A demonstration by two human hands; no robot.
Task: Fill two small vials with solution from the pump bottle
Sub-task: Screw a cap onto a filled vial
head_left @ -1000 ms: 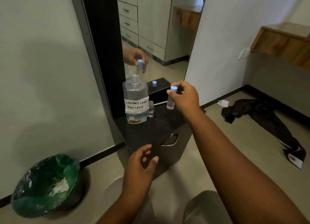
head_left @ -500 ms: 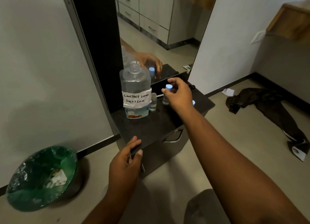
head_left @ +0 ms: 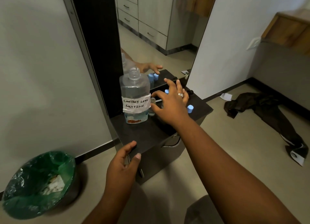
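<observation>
Two hands are seen over a dark cabinet top (head_left: 151, 136). The right hand (head_left: 171, 104) is spread with fingers released, nothing being grasped, above the two small vials; one blue-capped vial (head_left: 166, 91) is partly hidden behind the fingers, and an uncapped clear vial (head_left: 153, 106) is seen just beside the bottle. The left hand (head_left: 124, 166) is curled over the cabinet's front edge at 6 o'clock; whether something thin is pinched under it cannot be told. The solution bottle (head_left: 135, 96), labelled "contact lens solution", stands open-necked at 9 o'clock of the right hand, with no pump fitted. A loose blue cap (head_left: 190, 109) lies at 3 o'clock. A mirror (head_left: 159, 31) rises at 12 o'clock.

The uncapped vial could be toppled by the thumb, being light and crowded between hand and bottle. The open bottle could be spilled if knocked.
</observation>
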